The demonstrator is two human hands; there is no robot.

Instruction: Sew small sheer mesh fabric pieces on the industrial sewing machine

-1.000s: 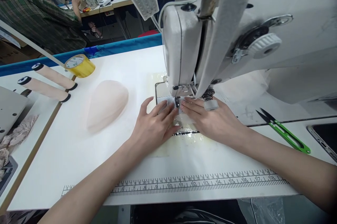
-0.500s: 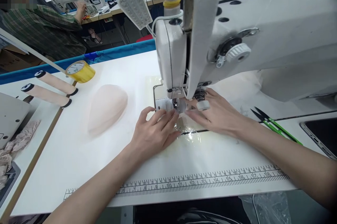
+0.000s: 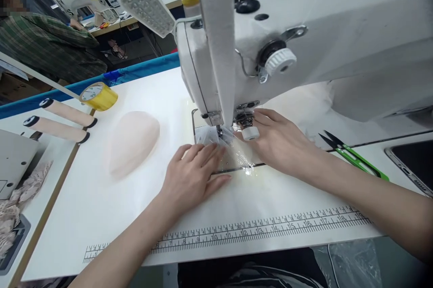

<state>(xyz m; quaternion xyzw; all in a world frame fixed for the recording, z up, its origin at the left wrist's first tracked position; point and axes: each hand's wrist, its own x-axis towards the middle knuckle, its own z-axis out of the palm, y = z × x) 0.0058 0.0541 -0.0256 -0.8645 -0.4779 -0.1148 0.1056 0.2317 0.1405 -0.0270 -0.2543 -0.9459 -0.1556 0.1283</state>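
My left hand (image 3: 191, 173) lies on the sewing machine bed with its fingers stretched flat and slightly spread, the fingertips close to the presser foot (image 3: 219, 132). Under the foot and between my hands is a thin, see-through piece (image 3: 232, 137); whether it is sheer fabric or film I cannot make out. My right hand (image 3: 279, 141) rests on the other side of the needle, fingers extended. Its thumb and fingertips are partly hidden behind the white knob (image 3: 251, 133) and thread spring of the sewing machine (image 3: 216, 53).
At left lie a pale pink moulded cup (image 3: 135, 143), two thread cones (image 3: 56, 129) and a yellow tape roll (image 3: 99, 96). Green thread snips (image 3: 355, 157) and a phone (image 3: 414, 159) lie at right. A ruler strip (image 3: 237, 234) runs along the front edge. Another person (image 3: 47, 44) sits beyond.
The camera view has shifted, so the machine head appears farther left. My left hand has drawn slightly back from the needle, and the fingers of my right hand are more hidden.
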